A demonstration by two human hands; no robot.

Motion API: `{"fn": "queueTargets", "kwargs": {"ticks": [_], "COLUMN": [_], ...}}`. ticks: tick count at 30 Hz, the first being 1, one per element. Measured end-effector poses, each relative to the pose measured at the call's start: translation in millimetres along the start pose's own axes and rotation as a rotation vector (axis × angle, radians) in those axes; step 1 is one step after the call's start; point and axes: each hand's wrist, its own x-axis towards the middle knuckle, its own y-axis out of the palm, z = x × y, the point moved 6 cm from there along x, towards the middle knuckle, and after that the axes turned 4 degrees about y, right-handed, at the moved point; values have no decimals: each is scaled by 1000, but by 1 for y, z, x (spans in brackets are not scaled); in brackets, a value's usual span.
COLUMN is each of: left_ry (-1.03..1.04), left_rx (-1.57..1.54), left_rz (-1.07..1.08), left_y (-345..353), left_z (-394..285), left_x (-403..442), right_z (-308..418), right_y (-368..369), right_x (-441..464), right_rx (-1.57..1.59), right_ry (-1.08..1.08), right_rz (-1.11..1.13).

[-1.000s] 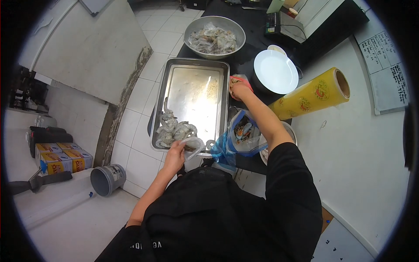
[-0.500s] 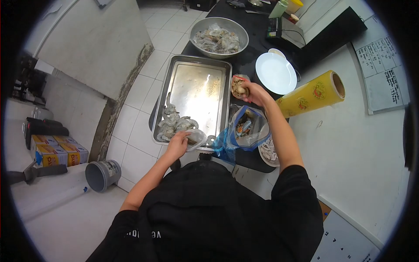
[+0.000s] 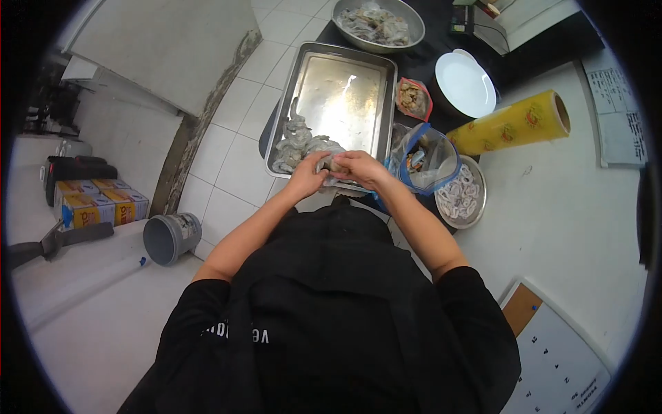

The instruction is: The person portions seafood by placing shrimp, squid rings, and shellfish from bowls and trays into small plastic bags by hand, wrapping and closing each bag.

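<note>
My left hand (image 3: 308,178) grips a small clear plastic bag (image 3: 334,181) over the near edge of a metal tray (image 3: 345,83). Fingers of my right hand (image 3: 360,169) are closed on the same bag from the right; its contents are mostly hidden. Grey shrimp (image 3: 296,138) lie in the tray's near left corner, beside my left hand. Right of the tray is a red-edged bag of shellfish (image 3: 412,99). Nearer me stands an open blue-rimmed bag (image 3: 441,165) with mussels inside.
A metal bowl of bagged seafood (image 3: 379,26) is behind the tray. To the right are a white plate (image 3: 465,84), a yellow film roll (image 3: 514,126) and a bowl of squid rings (image 3: 460,196). A grey bucket (image 3: 171,238) is at the lower left.
My right hand has left the red-edged bag and come to the small clear bag at my left hand. The view has shifted, so the tray and bowls appear higher and further right.
</note>
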Motion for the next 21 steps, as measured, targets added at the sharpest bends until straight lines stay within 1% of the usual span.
{"fn": "queueTargets", "kwargs": {"ticks": [2,4,6,10,12,13,15,16,18,19,20,21], "left_ry": [17,26,132,81,96,97,31,31,55,54,53,53], "left_rx": [48,96,116,70,84,83,53,52,37,36,52,68], "left_rz": [0,-4,-77,-60,-92,-91,-57,-55,-62,-59,-98,-137], "left_y": [-1,-2,-5,-8,-11,-13,-16,-18,-22,-22,-27,-32], "left_z": [2,8,8,11,10,9,4,-1,-12,-10,-7,-3], "left_x": [-2,-6,-8,-14,-16,-15,-14,-15,-17,-16,-14,-11], "right_z": [-2,-3,-4,-20,0,5,18,12,-1,-10,-14,-12], "right_y": [6,7,9,-1,7,3,-11,-15,-32,-33,-26,-13], "right_x": [4,3,2,7,-18,-24,-32,-28,-18,-11,-8,-7], "right_rx": [-47,-5,75,128,-21,-21,17,19,-90,-259,-258,-679], "right_ry": [51,62,82,111,54,53,-76,-76,-210,-264,-262,-300], "right_rz": [-80,-75,-54,-95,-100,-102,-172,-173,-328,-403,-405,-453]}}
